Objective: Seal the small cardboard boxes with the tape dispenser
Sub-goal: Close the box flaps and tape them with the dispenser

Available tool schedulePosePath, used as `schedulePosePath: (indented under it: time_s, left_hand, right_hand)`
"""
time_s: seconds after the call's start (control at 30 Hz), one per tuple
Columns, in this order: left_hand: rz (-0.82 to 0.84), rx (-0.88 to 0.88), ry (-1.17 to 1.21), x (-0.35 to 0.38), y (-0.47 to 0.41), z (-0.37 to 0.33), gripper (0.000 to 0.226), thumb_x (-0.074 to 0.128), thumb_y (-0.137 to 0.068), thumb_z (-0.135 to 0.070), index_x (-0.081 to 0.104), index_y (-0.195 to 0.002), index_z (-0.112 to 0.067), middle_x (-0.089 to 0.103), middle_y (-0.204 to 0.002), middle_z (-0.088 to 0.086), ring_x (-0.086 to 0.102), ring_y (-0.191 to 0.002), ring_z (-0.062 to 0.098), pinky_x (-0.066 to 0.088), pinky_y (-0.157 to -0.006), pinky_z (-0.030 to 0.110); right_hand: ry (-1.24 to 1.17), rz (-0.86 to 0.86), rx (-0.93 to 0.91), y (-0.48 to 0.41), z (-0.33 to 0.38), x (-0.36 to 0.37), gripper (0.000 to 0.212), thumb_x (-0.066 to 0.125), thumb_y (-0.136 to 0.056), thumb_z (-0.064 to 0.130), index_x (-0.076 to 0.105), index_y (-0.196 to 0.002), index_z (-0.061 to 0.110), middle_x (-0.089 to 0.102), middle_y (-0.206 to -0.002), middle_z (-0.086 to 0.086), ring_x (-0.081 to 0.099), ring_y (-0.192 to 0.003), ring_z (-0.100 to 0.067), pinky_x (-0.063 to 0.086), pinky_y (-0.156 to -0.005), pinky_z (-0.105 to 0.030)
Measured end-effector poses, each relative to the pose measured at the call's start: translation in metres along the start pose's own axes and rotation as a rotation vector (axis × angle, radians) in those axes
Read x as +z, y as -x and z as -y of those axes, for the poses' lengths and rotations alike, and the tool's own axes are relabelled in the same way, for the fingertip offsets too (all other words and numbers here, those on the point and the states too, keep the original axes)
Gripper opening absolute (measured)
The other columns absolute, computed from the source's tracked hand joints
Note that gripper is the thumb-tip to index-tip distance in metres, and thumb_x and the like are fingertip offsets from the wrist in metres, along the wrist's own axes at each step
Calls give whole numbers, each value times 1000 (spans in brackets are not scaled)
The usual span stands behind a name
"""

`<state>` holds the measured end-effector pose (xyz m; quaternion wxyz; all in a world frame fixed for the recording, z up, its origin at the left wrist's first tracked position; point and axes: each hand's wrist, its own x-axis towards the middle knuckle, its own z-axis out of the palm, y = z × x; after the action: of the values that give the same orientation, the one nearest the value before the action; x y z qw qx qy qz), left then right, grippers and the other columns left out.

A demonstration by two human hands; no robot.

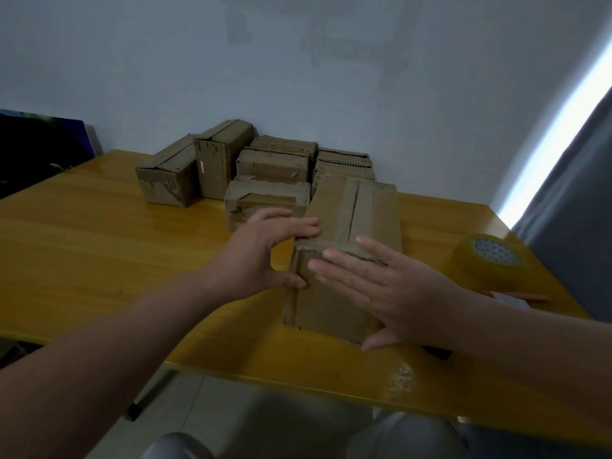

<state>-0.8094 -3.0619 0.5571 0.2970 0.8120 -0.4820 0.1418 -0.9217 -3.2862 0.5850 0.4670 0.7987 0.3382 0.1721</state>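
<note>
The left hand (265, 253) is laying straight fingers (298, 225) on the nearest cardboard box (357, 210), thumb against its front. The right hand (390, 293) is pressing flat there. A tape roll (490, 263) is sitting on the desk (99, 233).

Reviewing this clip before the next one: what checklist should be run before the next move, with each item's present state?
1. Box steadied: ok; the left hand has fingers on its top edge and thumb on its near face.
2. Right hand free: ok; it lies flat on the near face, holding nothing.
3. Tape roll handy: ok; it sits on the table right of the box, apart from it.
4. Top flaps down: ok; they lie flat.
5. Top seam sealed: cannot tell; a dark slit shows along it.
</note>
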Motion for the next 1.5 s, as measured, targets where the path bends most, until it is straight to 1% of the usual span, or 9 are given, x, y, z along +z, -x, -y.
schedulePosePath:
  time_s: [0.1, 0.23, 0.33, 0.6, 0.73, 1.0, 1.2, 1.37, 1.5]
  left_hand:
    - [13, -5, 14, 0, 0, 1, 82, 84, -60, -36, 49, -134, -31, 42, -137, -24, 32, -130, 11, 30, -98, 25]
    - [16, 5, 116, -1, 2, 2, 78, 81, -61, -38, 43, -130, -39, 38, -130, -35, 35, -130, 14, 37, -102, 36]
    - [44, -31, 206, -3, 2, 5, 73, 78, -62, -41, 47, -128, -37, 46, -134, -24, 37, -131, 12, 38, -105, 41]
    - [51, -25, 248, 1, 1, 8, 75, 75, -64, -47, 45, -132, -39, 46, -139, -21, 37, -132, 4, 32, -106, 28]
    - [56, -39, 238, -1, 1, 6, 78, 80, -63, -38, 44, -132, -42, 42, -134, -32, 37, -130, 2, 33, -104, 25]
    - [81, -43, 180, -3, 1, 3, 77, 82, -67, -23, 47, -134, -34, 42, -143, -21, 36, -133, 8, 39, -104, 41]
    - [61, -46, 177, -1, 0, 1, 76, 84, -66, -14, 48, -130, -34, 44, -141, -20, 39, -130, 7, 41, -100, 34]
    - [29, -52, 190, 4, -2, -5, 77, 84, -64, -15, 47, -128, -36, 42, -140, -23, 42, -128, 8, 45, -96, 34]
    - [26, -86, 190, 6, -4, -9, 76, 83, -64, -15, 47, -127, -36, 44, -139, -21, 41, -129, 8, 45, -97, 36]
  right_hand:
    - [-57, -108, 14, -5, -9, -9, 91, 32, -87, 72, 34, -143, 0, 36, -150, -16, 27, -142, -27, 10, -116, -50]
    - [11, -104, 143, -24, -16, -8, 94, 18, -89, 74, 10, -152, 4, 10, -160, -13, 8, -147, -27, 0, -116, -50]
    - [58, -55, 166, -34, -8, 0, 101, 14, -84, 79, 4, -153, 5, 0, -161, -10, 0, -147, -26, -6, -116, -49]
    - [103, -108, 134, -36, -6, 9, 97, 8, -85, 75, 6, -152, 5, 11, -160, -5, 7, -145, -22, -2, -115, -48]
    - [98, -124, 124, -34, -5, 10, 96, 10, -86, 76, 6, -152, 6, 8, -161, -6, 7, -146, -23, -5, -115, -49]
    - [77, -38, 60, -26, 21, 13, 101, 15, -86, 76, -1, -151, 1, -3, -159, -14, -5, -146, -28, -8, -117, -47]
    - [40, 12, 52, -10, 19, 18, 102, 21, -87, 74, -5, -150, -2, -9, -157, -18, -11, -145, -32, -12, -118, -44]
    - [-70, -36, 21, 16, 19, 26, 98, 39, -84, 72, 14, -149, 3, 11, -156, -13, 2, -144, -21, -5, -118, -40]
    - [-178, -131, -3, 34, 14, 29, 79, 43, -90, 57, 23, -147, 5, 21, -153, -12, 20, -143, -24, 5, -119, -40]
